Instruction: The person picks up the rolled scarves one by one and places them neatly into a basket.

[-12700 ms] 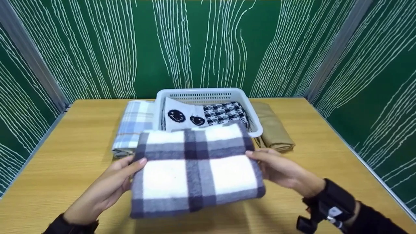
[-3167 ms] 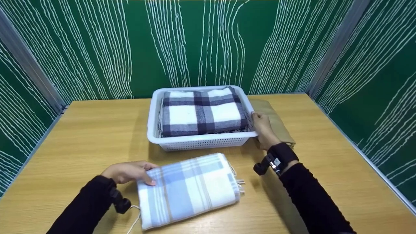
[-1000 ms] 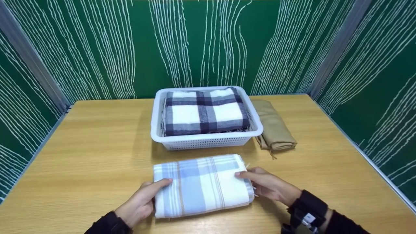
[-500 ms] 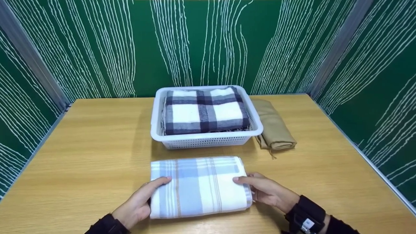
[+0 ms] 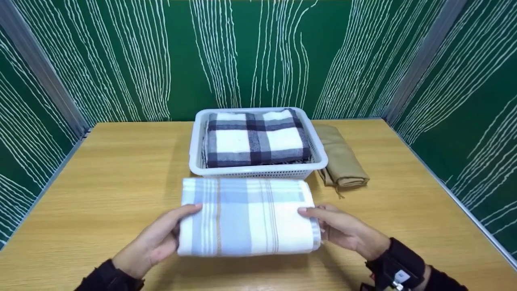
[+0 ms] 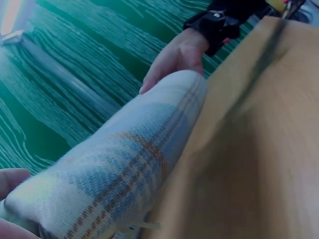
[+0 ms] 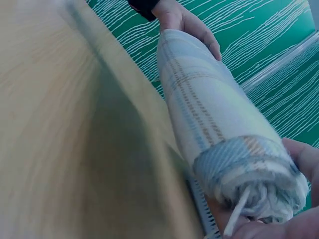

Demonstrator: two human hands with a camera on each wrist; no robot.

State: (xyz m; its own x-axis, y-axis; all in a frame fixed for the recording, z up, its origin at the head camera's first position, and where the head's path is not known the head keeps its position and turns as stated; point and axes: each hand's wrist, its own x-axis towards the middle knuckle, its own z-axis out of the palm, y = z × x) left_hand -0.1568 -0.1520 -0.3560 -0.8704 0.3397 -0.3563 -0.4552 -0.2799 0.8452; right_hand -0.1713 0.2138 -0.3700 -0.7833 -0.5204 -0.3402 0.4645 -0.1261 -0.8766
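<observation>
A folded blue-and-white plaid scarf (image 5: 242,218) is held up over the table, level and in front of the basket. My left hand (image 5: 155,238) grips its left end, thumb on top and fingers beneath. At the opposite end my right hand (image 5: 347,226) pinches it the same way. In the right wrist view, the scarf's rolled end (image 7: 259,189) shows fringe strands. Behind it stands a white plastic basket (image 5: 194,145) holding a folded black-and-white checked scarf (image 5: 258,139). Whatever lies beneath that checked scarf is mostly hidden.
A folded tan scarf (image 5: 343,159) lies on the wooden table (image 5: 121,173) against the basket's right side. Green panels (image 5: 181,60) with white wavy lines close off the back and both sides.
Earlier the checked scarf went from both hands into the basket, and the blue plaid scarf came from the basket's left side to the front. Just now both hands have raised it off the table.
</observation>
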